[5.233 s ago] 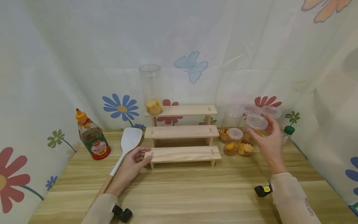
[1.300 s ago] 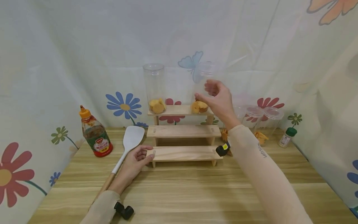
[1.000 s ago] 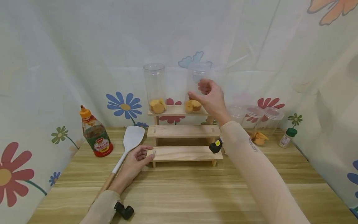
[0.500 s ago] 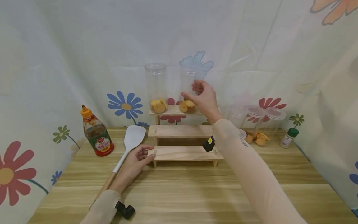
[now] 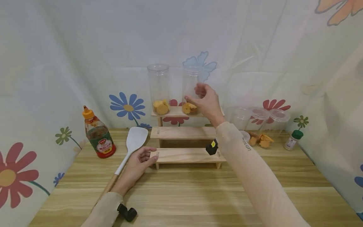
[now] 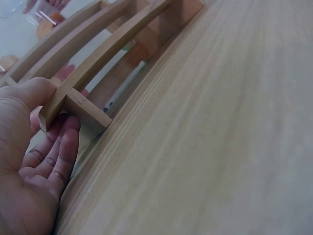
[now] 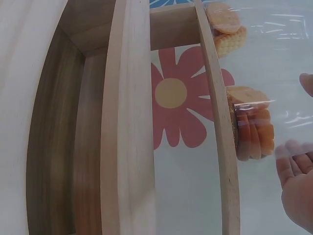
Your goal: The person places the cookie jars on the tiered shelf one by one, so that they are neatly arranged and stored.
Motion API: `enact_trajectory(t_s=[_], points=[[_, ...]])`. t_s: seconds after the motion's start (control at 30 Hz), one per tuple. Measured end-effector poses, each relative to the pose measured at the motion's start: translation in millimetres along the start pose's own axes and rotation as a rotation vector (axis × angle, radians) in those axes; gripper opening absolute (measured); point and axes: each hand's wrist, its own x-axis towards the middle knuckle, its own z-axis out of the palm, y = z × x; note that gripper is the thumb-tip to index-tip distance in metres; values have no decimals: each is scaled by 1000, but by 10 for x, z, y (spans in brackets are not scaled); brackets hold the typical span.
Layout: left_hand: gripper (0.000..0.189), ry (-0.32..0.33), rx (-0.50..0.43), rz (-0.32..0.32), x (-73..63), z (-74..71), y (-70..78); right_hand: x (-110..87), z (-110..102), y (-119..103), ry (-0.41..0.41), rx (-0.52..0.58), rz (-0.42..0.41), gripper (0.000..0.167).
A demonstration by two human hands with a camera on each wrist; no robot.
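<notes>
A three-tier wooden shelf stands mid-table. My left hand grips the left end of its lowest step, thumb above and fingers curled beneath, as the left wrist view shows. On the top step, a tall clear jar of biscuits stands upright, its base appearing to rest on the wood. My right hand is round that jar's right side, thumb in front and fingers behind. The right wrist view shows biscuits beside the fingers. Left of it stands another biscuit jar.
Several clear lidded jars stand at the right, partly behind my right sleeve. A green-capped shaker is beyond them. At the left are a sauce bottle and a white spatula, its handle running under my left forearm.
My right hand has carried a biscuit jar from the right-hand group to the top step and moved it leftward there. During the last half second it barely moves. My left hand stays on the shelf.
</notes>
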Motion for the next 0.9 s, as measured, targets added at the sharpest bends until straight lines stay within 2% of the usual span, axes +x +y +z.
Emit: enact_trajectory(t_s=[0.23,0.5,0.9], points=[[36,4,2,16,-1,8,-8,-41,-1,40,-6,-25,15,85],[36,0,4,6,16,0,-21,-162,-52,64,33,-41,12,87],[37,0,14,-5,19,-3,-10,-351,-403,120,109,32,-114,85]])
